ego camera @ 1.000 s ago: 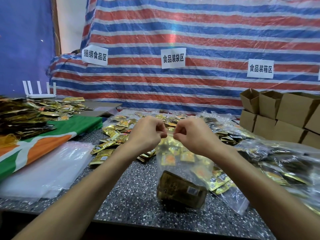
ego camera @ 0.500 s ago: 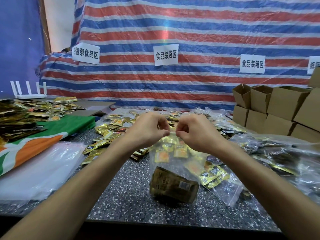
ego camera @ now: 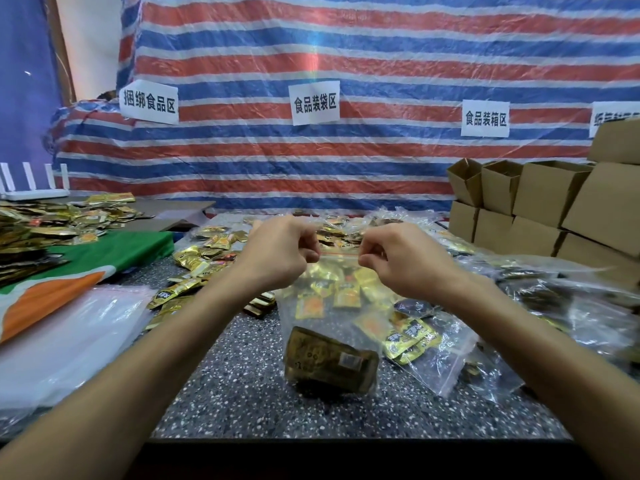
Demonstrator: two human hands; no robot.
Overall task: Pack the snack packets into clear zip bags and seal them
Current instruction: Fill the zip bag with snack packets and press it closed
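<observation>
One striped tarp point(ego camera: 381, 46) backs one speckled worktop point(ego camera: 242, 393). About nine cardboard boxes point(ego camera: 550, 192) stack at the right, and four white signs point(ego camera: 314, 102) hang on the tarp. Loose gold packets point(ego camera: 201, 261) lie beyond counting. One clear zip bag point(ego camera: 346, 320) hangs upright over the worktop's near middle, with one dark gold packet bundle point(ego camera: 329, 362) at its bottom. The left hand point(ego camera: 277, 254) and right hand point(ego camera: 405, 261) each pinch its red-lined top strip, fingers point(ego camera: 308, 244) curled tight.
</observation>
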